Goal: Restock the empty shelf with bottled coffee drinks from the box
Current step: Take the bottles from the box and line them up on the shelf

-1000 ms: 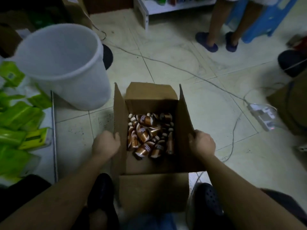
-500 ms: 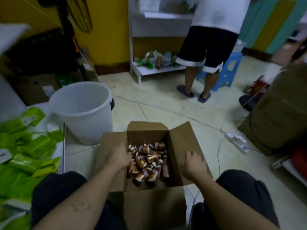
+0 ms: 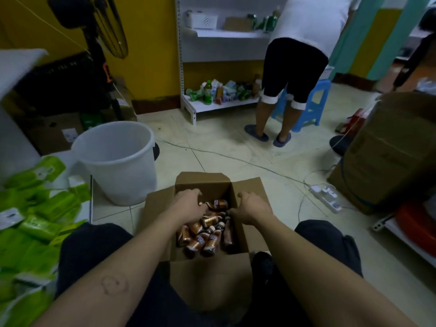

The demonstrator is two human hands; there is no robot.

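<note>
**Both hands at box; no bottle lifted clear**

Box (image 3: 207, 277) sits open on the floor between the person's knees, flaps splayed; inside it is a loose heap of coffee bottles (image 3: 205, 237), all on their sides, none upright; most long axes run roughly toward and away from the person, and a few lie crosswise at the far end.

Left hand (image 3: 188, 206) is down inside the far-left corner, its fingers bent over the top bottles; the heap lies directly under it and to its near right, so this hand is judged nearer for a pick; whether it has one clasped cannot be told, as the fingertips are hidden.

Right hand (image 3: 253, 208) is at the right wall's top edge, fingers curled and thumb toward the heap; whether it is gripping cardboard or merely resting cannot be told.

Bucket (image 3: 118, 166) stands just left of the box.

Shelf (image 3: 221, 105) stands well apart at the far wall, its bottom tier holding mixed green bottles and packs; another person stands before it.

Judgement: stock is still boxed; a lengthwise grasp suits best.
</note>
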